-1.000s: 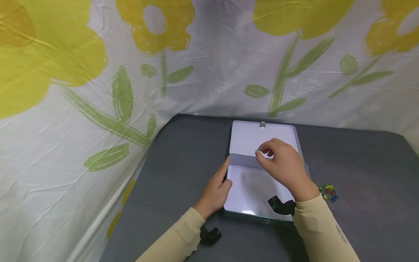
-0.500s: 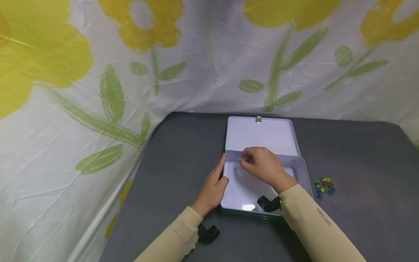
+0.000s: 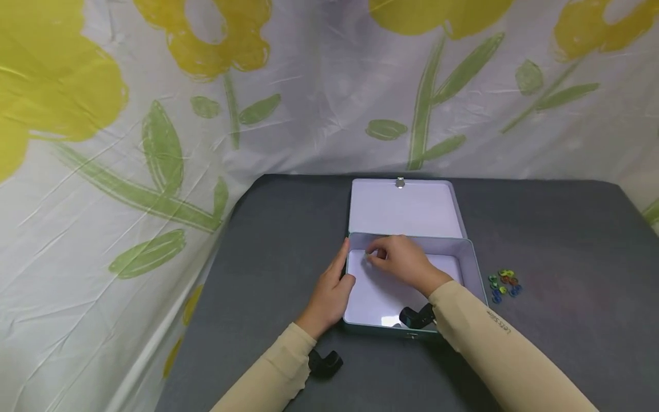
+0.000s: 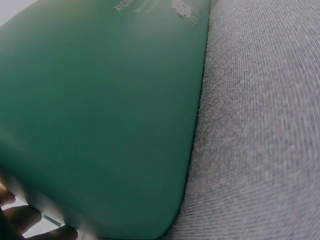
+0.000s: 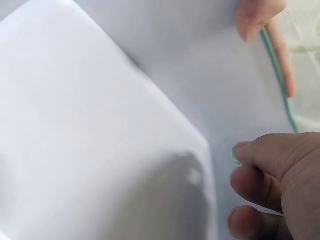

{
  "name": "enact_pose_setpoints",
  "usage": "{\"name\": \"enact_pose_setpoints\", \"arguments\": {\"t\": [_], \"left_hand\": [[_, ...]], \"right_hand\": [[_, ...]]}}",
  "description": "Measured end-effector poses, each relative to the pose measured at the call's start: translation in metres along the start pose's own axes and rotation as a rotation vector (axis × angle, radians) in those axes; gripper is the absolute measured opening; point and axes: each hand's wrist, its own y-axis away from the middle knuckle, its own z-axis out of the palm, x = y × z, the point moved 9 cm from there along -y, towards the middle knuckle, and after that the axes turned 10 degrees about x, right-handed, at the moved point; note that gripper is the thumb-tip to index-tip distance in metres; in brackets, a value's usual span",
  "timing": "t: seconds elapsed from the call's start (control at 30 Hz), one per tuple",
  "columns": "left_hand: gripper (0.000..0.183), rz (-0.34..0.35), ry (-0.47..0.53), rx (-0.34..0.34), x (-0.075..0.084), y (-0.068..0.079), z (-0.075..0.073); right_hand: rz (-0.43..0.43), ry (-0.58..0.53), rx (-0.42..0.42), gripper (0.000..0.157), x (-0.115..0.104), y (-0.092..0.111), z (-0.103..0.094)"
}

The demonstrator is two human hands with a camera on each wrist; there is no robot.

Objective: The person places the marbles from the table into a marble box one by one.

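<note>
An open tin box [image 3: 381, 297], green outside and white inside, lies on the table with its lid [image 3: 407, 209] folded back. My left hand [image 3: 326, 294] holds its left wall, the thumb over the rim and the fingers along the outside. The green outer wall [image 4: 110, 110] fills much of the left wrist view. Inside the box, near the back left corner, my right hand [image 3: 404, 260] pinches a small shiny green piece [image 5: 236, 157] between thumb and finger. Most of that piece is hidden by the fingertips. The right wrist view has the left thumb [image 5: 252, 22] on the rim.
A small cluster of green, yellow, red and blue pieces [image 3: 504, 284] lies on the dark grey tabletop [image 3: 566, 320], right of the box. Behind the table hangs a white cloth [image 3: 319, 131] with yellow flowers. A metal latch [image 3: 400, 182] sits on the lid's far edge.
My right hand has moved left and down from above the lid's hinge into the box, still pinching the small green piece. The left hand keeps its hold on the box. The head view has shifted slightly.
</note>
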Motion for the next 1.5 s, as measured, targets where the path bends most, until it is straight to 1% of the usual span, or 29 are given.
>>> {"name": "enact_pose_setpoints", "arguments": {"t": [0.23,0.47,0.63,0.87,1.0,1.1,1.27,1.37,1.5], "left_hand": [[0.072,0.009,-0.001,0.016,0.002,-0.001,-0.004],[0.072,-0.004,0.001,0.027,0.002,0.000,-0.007],[0.072,-0.006,0.001,0.023,0.002,0.001,-0.007],[0.072,-0.013,0.006,0.028,0.002,0.000,-0.006],[0.072,-0.015,0.015,0.025,0.002,0.001,-0.006],[0.073,-0.001,0.022,0.031,0.004,0.001,-0.007],[0.073,-0.005,0.022,0.027,0.003,0.001,-0.006],[0.073,-0.011,0.022,0.018,0.004,0.001,-0.004],[0.073,-0.013,0.028,0.007,0.004,0.002,-0.001]], "right_hand": [[-0.009,-0.087,-0.034,0.009,0.007,-0.006,0.018],[0.042,-0.073,-0.073,0.009,0.014,-0.007,0.029],[0.037,-0.074,-0.085,0.012,0.013,-0.006,0.031],[0.052,-0.056,-0.107,0.025,0.011,-0.004,0.028],[0.050,-0.022,-0.105,0.034,0.010,-0.004,0.023],[0.045,-0.002,-0.096,0.038,0.007,-0.004,0.016],[0.040,0.004,-0.085,0.035,0.001,-0.001,-0.002],[0.038,-0.008,-0.051,0.033,-0.002,0.004,-0.017],[0.035,-0.036,0.021,0.031,-0.004,0.012,-0.037]]}}
